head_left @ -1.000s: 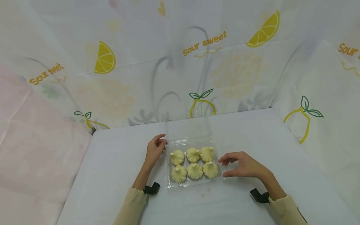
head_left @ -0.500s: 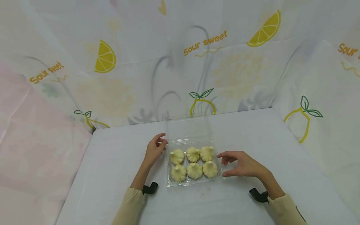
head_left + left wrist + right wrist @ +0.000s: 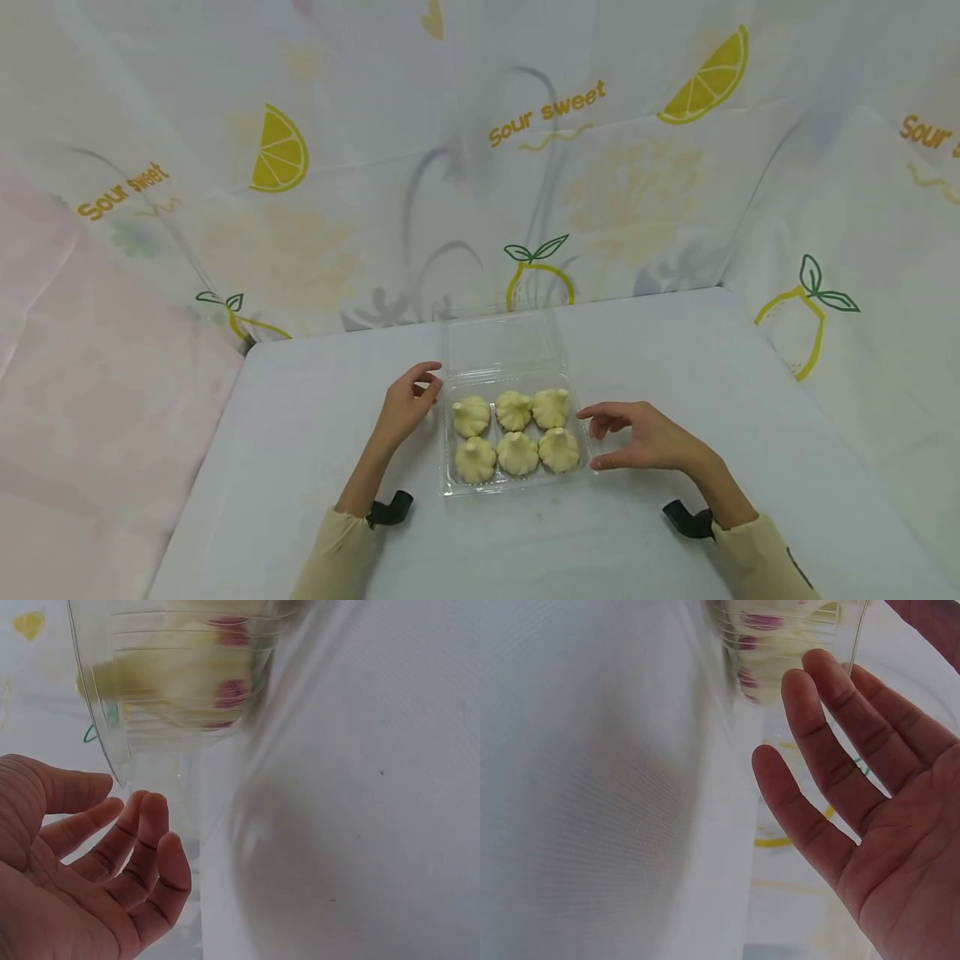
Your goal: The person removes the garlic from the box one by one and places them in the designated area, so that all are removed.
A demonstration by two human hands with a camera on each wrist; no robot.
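A clear plastic clamshell box (image 3: 461, 490) lies on the table with its lid (image 3: 501, 343) folded back. Several pale garlic bulbs (image 3: 517, 453) sit inside in two rows. Purple patches show low on a garlic bulb (image 3: 180, 682) through the box wall in the left wrist view. My left hand (image 3: 406, 407) is beside the box's left edge, fingers loosely bent and holding nothing; its thumb tip is close to the rim. On the right side, my right hand (image 3: 651, 436) has fingers spread at the box's edge and grips nothing. Whether its fingertips touch the box, I cannot tell.
A white cloth (image 3: 637, 350) covers the table. Behind it hangs a printed curtain (image 3: 360, 125) with lemon pictures, and the lid's far edge lies near that curtain. A black wrist mount (image 3: 392, 508) is on the left arm, another black mount (image 3: 688, 520) on the right.
My left hand has drawn slightly back to the left, away from the box's edge. The right hand has edged slightly left, fingers still spread. The box and garlic bulbs look unmoved.
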